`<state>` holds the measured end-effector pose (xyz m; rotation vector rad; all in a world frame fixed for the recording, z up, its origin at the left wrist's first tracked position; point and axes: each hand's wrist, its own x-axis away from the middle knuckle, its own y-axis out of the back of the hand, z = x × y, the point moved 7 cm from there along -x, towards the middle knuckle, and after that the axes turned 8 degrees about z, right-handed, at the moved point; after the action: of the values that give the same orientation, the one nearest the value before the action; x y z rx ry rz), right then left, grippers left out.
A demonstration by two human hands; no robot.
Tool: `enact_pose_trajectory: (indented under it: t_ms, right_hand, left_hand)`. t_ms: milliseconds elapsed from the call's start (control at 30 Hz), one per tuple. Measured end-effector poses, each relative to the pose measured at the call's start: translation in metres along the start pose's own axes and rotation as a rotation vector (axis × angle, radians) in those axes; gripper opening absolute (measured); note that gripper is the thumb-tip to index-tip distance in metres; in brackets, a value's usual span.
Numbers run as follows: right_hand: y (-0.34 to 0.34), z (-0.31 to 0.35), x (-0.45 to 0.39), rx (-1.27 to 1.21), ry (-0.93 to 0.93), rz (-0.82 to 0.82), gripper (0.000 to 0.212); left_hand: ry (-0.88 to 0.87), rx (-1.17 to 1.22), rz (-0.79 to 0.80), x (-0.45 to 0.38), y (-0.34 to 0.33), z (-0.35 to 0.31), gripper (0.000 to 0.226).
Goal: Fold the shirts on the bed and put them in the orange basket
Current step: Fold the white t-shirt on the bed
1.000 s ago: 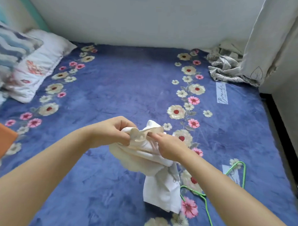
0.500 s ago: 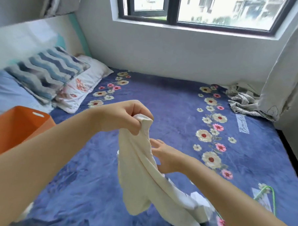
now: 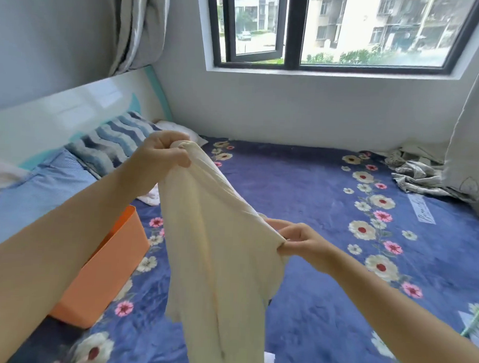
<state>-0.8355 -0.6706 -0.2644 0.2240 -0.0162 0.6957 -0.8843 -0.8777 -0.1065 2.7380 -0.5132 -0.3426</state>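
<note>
1. The left hand (image 3: 160,156) is raised above the bed (image 3: 300,200), its fingers curled tight round a bunched top corner of a cream shirt (image 3: 216,249).
2. The right hand (image 3: 299,238) is lower and further right, pinching the shirt's edge between thumb and fingers, so the cloth stretches in a slope between the two hands.
3. The rest of the shirt hangs loose in the air above the bed, its lower part dropping out of view at the bottom.
4. The orange basket (image 3: 105,271) stands on the bed, left of the hanging shirt and partly hidden behind the left forearm; what is inside it I cannot tell.
5. The bed wears a blue blanket with cream and pink flowers.
6. A striped pillow (image 3: 114,140) lies at the head of the bed, behind the left hand.
7. A crumpled grey cloth (image 3: 419,175) sits in the bed's far right corner, below a curtain (image 3: 473,142).
8. A window (image 3: 335,32) is set in the wall behind the bed.
</note>
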Motion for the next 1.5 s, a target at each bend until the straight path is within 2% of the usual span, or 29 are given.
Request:
enact_pose_trajectory:
  t_ms: [67, 133, 167, 267, 333, 400, 467, 567, 633, 700, 767, 867, 933, 1000, 1067, 1133, 1200, 1233, 1300, 1400, 1467, 1500]
  right_hand:
    - [-0.005, 0.022, 0.005, 0.097, 0.010, 0.062, 0.033]
    - [-0.014, 0.042, 0.007, 0.295, 0.009, 0.113, 0.024]
    - [-0.017, 0.048, 0.006, 0.373, -0.001, 0.124, 0.026]
    - [-0.012, 0.061, 0.010, 0.484, -0.030, 0.031, 0.038]
    - [-0.003, 0.063, 0.017, 0.646, -0.093, -0.001, 0.045]
    - [0.010, 0.053, 0.023, 0.836, -0.216, -0.003, 0.037]
    - [0.031, 0.049, 0.031, 1.005, -0.315, -0.128, 0.017]
    - [0.069, 0.055, 0.054, 1.089, -0.381, -0.438, 0.028]
    - [0.079, 0.069, 0.069, 1.280, -0.293, -0.571, 0.029]
    - [0.072, 0.085, 0.076, 1.563, -0.159, -0.579, 0.019]
    - [0.068, 0.094, 0.083, 1.706, -0.189, -0.541, 0.021]
    - [0.065, 0.108, 0.097, 1.732, -0.163, -0.514, 0.027]
    - [0.063, 0.118, 0.109, 1.664, -0.047, -0.516, 0.022]
    - [0.059, 0.124, 0.117, 1.425, 0.063, -0.557, 0.023]
    - [0.059, 0.133, 0.129, 1.091, 0.157, -0.669, 0.022]
    - [0.063, 0.136, 0.140, 0.840, 0.165, -0.798, 0.013]
    - [0.056, 0.136, 0.148, 0.733, 0.128, -0.844, 0.016]
    - [0.048, 0.138, 0.152, 0.718, 0.122, -0.852, 0.015]
    - [0.031, 0.146, 0.155, 0.756, 0.104, -0.824, 0.023]
    - [-0.007, 0.164, 0.159, 0.974, 0.122, -0.689, 0.036]
    - [-0.028, 0.171, 0.161, 1.065, 0.112, -0.611, 0.035]
    - [-0.032, 0.169, 0.159, 1.072, 0.041, -0.573, 0.039]
  left_hand:
    - [-0.085, -0.132, -0.058, 0.000, 0.010, -0.005, 0.033]
    - [-0.153, -0.209, -0.096, 0.000, 0.012, -0.013, 0.025]
    - [-0.169, -0.221, -0.114, -0.001, 0.012, -0.016, 0.023]
    - [-0.226, -0.309, -0.165, -0.009, 0.013, -0.030, 0.032]
    - [-0.249, -0.403, -0.192, -0.013, 0.009, -0.038, 0.026]
    - [-0.274, -0.452, -0.211, -0.014, 0.002, -0.039, 0.030]
    - [-0.283, -0.461, -0.214, -0.015, -0.007, -0.035, 0.038]
    - [-0.257, -0.403, -0.240, -0.014, -0.014, -0.028, 0.026]
    - [-0.252, -0.406, -0.263, -0.014, -0.020, -0.021, 0.024]
    - [-0.265, -0.431, -0.326, -0.016, -0.024, -0.014, 0.036]
    - [-0.270, -0.467, -0.348, -0.018, -0.025, -0.014, 0.038]
    - [-0.349, -0.644, -0.199, -0.019, -0.029, -0.020, 0.024]
    - [-0.373, -0.715, -0.073, -0.014, -0.030, -0.020, 0.025]
    - [-0.311, -0.779, 0.104, -0.007, -0.034, -0.018, 0.036]
    - [-0.167, -0.898, 0.299, -0.001, -0.038, -0.013, 0.054]
    - [-0.123, -0.990, 0.410, 0.005, -0.038, -0.017, 0.047]
    - [-0.093, -1.035, 0.441, 0.015, -0.033, -0.022, 0.024]
    - [-0.054, -1.047, 0.464, 0.022, -0.031, -0.022, 0.019]
    - [0.067, -1.052, 0.579, 0.039, -0.032, -0.019, 0.024]
    - [0.276, -1.092, 0.774, 0.068, -0.032, -0.005, 0.023]
    - [0.315, -1.129, 0.833, 0.084, -0.029, 0.001, 0.022]
    - [0.325, -1.119, 0.840, 0.091, -0.026, 0.003, 0.022]
